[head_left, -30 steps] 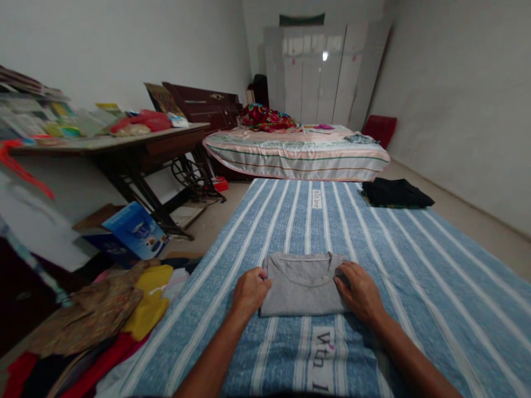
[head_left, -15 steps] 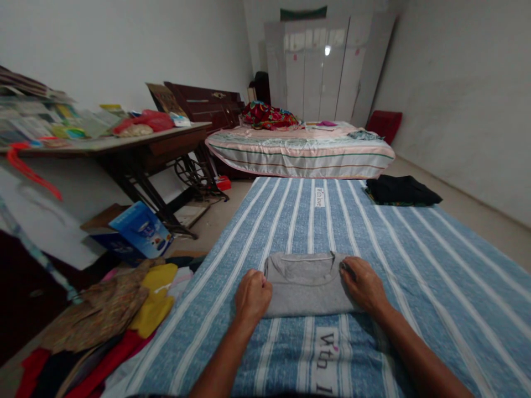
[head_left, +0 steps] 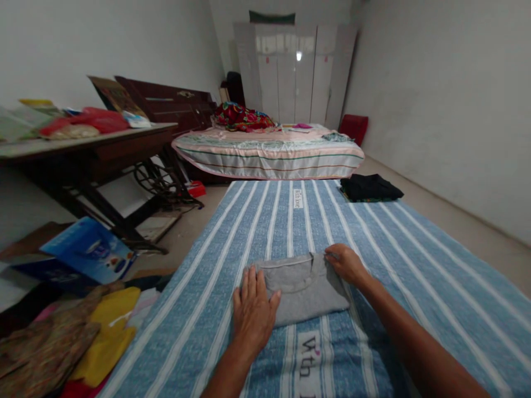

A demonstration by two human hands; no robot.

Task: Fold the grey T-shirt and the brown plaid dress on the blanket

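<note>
A grey shirt (head_left: pixel 309 296), folded into a rectangle with its neckline at the far edge, lies on the blue striped bed cover (head_left: pixel 215 276). My left hand (head_left: pixel 255 309) rests flat on the shirt's left end, fingers spread. At the far right corner, my right hand (head_left: pixel 346 264) has its fingertips closed on the fabric; part of the grip is hidden behind the hand.
Folded black clothing (head_left: pixel 370 188) sits at the bed's far right. Loose clothes (head_left: pixel 108 326) are heaped beside the left edge, near a blue box (head_left: pixel 89 249). A sewing-machine table (head_left: pixel 103 146) stands left; a second bed (head_left: pixel 269 152) is beyond.
My left hand has gone from a closed grip to lying flat on the shirt. My right hand has moved up to the far corner. The camera view has turned right.
</note>
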